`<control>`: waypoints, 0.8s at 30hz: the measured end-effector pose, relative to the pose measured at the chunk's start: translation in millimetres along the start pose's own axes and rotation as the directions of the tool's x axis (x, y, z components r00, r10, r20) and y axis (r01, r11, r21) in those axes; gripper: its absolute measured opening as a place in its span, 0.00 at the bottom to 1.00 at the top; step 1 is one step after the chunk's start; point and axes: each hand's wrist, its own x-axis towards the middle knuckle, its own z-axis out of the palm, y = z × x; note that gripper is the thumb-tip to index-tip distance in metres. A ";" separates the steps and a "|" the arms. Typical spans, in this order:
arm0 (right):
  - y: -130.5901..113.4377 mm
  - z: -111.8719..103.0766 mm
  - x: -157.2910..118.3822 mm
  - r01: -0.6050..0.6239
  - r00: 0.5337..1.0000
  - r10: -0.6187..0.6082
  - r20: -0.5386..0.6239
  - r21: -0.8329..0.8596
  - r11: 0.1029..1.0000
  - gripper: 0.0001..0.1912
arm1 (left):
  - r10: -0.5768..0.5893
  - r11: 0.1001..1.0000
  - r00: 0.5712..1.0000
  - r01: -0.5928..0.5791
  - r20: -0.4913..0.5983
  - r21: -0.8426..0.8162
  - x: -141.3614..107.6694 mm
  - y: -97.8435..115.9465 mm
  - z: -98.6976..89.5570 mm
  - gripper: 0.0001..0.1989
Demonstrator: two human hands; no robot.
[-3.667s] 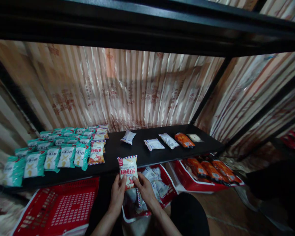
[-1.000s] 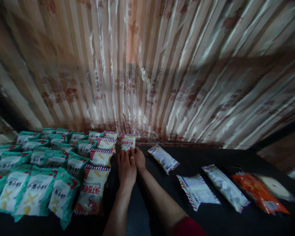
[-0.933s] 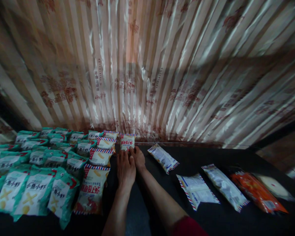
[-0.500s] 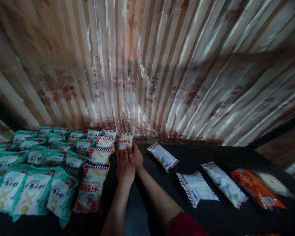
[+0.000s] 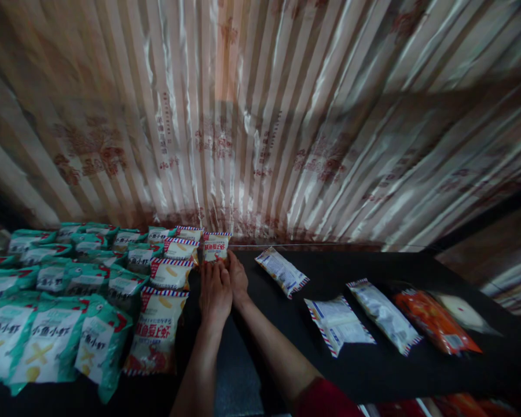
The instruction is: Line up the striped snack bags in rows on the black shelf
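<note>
At the back of the black shelf, my two hands are on a small white-and-red snack bag (image 5: 216, 245) with a red-and-blue striped edge. It stands nearly upright with its printed front toward me. My left hand (image 5: 215, 292) covers the lower front of the bag, fingers close together. Against the bag's lower right side is my right hand (image 5: 238, 277), its fingertips partly hidden. Just left of the held bag runs a column of matching snack bags, the nearest striped snack bag (image 5: 154, 330) being the largest in view.
Several rows of teal snack bags (image 5: 93, 341) fill the left side. To the right lie loose striped bags, among them one white bag (image 5: 282, 271), then an orange packet (image 5: 436, 321) and a pale round packet (image 5: 462, 311). Behind hangs a pleated printed sheet (image 5: 260, 127).
The view has shifted slightly, so the shelf's contents sit further left, and colourful packets show at the lower right edge. Both hands stay at the same snack bag, more of whose front now shows.
</note>
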 end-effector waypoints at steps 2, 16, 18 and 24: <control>-0.5 0.2 -1.5 0.006 1.000 -0.006 0.012 -0.006 1.000 0.24 | 0.001 1.000 1.000 -0.001 -0.008 0.002 -0.2 -2.5 2.2 0.22; 38.9 -85.5 -1.8 -0.002 0.955 -0.121 -0.271 -0.415 0.910 0.25 | -0.014 1.000 0.999 0.013 -0.041 -0.019 -8.7 12.7 0.2 0.21; 48.5 -97.7 -2.6 -0.079 0.969 -0.039 -0.243 -0.458 0.885 0.26 | -0.014 0.999 1.000 0.014 -0.005 -0.034 -10.2 17.4 1.0 0.22; 52.4 -97.5 -12.6 -0.026 0.994 -0.029 -0.105 -0.487 0.873 0.30 | 0.015 0.998 0.998 -0.011 0.057 -0.061 -13.7 24.7 2.6 0.22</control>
